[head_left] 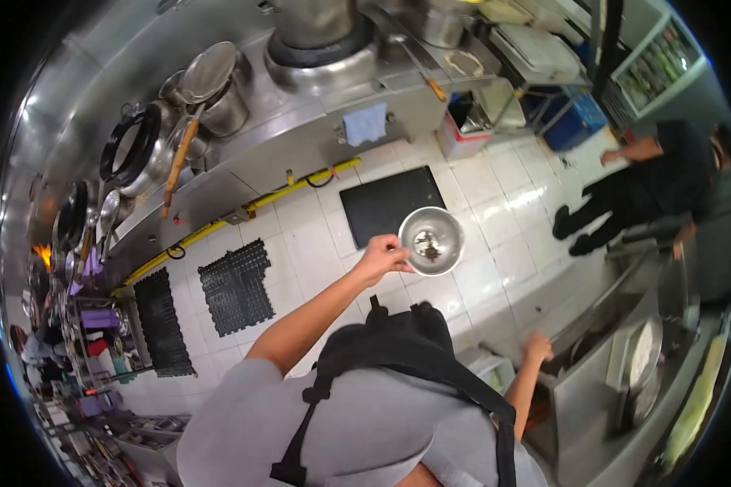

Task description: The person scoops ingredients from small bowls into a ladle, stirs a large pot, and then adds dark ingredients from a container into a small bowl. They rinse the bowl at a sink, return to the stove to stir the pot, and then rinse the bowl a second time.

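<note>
Left hand (pixel 379 258) pinches the rim of the steel bowl (pixel 432 241) mid-frame over the tiled floor (pixel 495 195), level so the dark bits stay in, while the right hand (pixel 536 347) braces on the counter (pixel 593 390) edge lower right, can't tell if it's gripping.

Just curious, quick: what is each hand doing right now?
Left hand: fingers closed on the rim of a steel bowl.
Right hand: at the steel counter; cannot be told.

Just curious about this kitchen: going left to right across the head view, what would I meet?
Long black rubber mat → square black rubber mat → left hand → round steel bowl → right hand → person in black.
</note>
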`<action>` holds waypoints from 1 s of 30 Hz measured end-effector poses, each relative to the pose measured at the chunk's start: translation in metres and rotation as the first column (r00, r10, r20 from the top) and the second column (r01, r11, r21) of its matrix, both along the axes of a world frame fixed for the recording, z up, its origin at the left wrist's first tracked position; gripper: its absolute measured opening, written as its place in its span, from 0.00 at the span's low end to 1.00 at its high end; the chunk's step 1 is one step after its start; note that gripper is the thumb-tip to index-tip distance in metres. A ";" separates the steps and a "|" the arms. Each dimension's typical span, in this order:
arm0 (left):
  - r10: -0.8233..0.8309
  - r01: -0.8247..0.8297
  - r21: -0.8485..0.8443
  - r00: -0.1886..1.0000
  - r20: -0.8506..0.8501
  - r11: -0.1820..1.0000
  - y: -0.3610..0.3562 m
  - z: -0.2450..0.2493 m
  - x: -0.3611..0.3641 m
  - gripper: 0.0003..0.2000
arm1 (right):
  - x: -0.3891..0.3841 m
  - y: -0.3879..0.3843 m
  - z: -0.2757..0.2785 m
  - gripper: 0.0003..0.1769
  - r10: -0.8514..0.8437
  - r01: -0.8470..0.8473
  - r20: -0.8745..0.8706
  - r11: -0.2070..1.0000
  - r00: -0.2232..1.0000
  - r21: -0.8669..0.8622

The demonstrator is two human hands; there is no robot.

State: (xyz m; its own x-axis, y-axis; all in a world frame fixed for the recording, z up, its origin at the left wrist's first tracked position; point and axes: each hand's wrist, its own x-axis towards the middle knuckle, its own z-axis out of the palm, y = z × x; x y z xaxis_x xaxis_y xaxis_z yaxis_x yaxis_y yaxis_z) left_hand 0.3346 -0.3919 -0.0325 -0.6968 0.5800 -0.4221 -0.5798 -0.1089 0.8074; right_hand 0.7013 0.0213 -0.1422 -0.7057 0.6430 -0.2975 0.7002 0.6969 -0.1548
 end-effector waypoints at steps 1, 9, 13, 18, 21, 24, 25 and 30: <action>0.039 -0.039 -0.030 0.999 -0.015 0.999 -0.014 0.000 -0.014 0.12 | -0.003 0.003 -0.024 0.23 0.137 -0.337 0.446 0.849 0.884 0.407; 0.056 -0.053 -0.140 0.998 0.016 0.989 -0.034 0.012 -0.132 0.10 | -0.336 -0.074 0.069 0.34 -0.003 -0.276 -0.303 0.404 0.953 -0.872; -0.070 0.073 -0.149 0.997 0.024 0.986 -0.010 0.041 -0.188 0.07 | -0.492 -0.121 0.144 0.31 -0.020 -0.192 -0.191 -0.059 0.981 -0.980; -0.071 0.057 -0.139 0.993 -0.099 0.989 -0.011 0.088 -0.275 0.09 | -0.602 -0.116 0.160 0.30 -0.027 -0.181 -0.179 -0.093 0.983 -0.979; -0.144 -0.147 -0.406 0.784 -0.604 0.902 -0.034 0.138 -0.366 0.05 | -0.648 -0.097 0.149 0.32 -0.163 -0.204 -0.186 -0.103 0.969 -0.974; -0.225 -0.487 -0.450 0.452 -0.863 0.749 -0.065 0.206 -0.495 0.03 | -0.683 -0.071 0.144 0.30 -0.276 -0.195 -0.177 -0.040 0.945 -0.980; -0.178 -0.562 -0.317 0.288 -0.941 0.764 -0.070 0.229 -0.540 0.04 | -0.701 -0.071 0.152 0.29 -0.314 -0.197 -0.182 -0.017 0.932 -0.980; -0.540 -0.809 -0.281 -0.054 -0.840 0.517 -0.082 0.294 -0.758 0.14 | -0.725 -0.061 0.169 0.27 -0.481 -0.108 -0.128 0.070 0.867 -0.992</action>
